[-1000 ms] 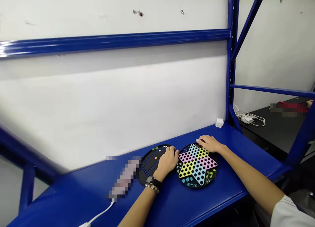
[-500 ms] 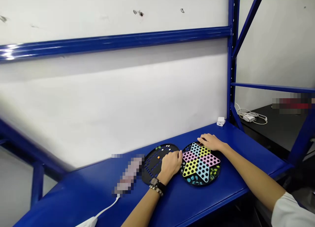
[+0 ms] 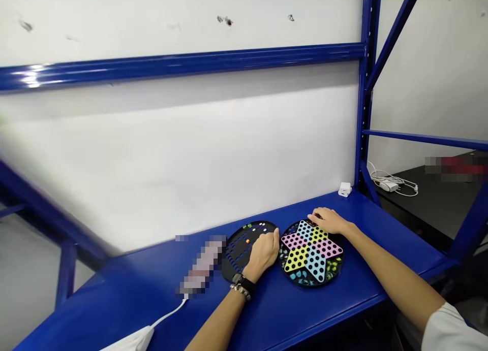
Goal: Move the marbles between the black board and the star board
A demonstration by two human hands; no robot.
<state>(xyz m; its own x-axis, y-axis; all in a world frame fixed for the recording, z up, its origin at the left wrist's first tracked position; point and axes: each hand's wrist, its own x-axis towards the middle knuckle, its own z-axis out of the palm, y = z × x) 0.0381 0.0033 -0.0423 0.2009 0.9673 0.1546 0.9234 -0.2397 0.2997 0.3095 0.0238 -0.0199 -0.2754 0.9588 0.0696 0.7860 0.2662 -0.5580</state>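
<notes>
1. Two round boards lie side by side on a blue tabletop [image 3: 152,275]: a black board [image 3: 244,253] and, right of it, a star board [image 3: 310,252].
2. The left hand [image 3: 264,249] curls over the black board's right side, fingertips hidden; what it grips cannot be told.
3. The right hand [image 3: 328,221], fingers partly bent, is at the star board's far rim; whether it holds anything cannot be told.
4. One orange piece [image 3: 247,241] sits on the black board.
</notes>
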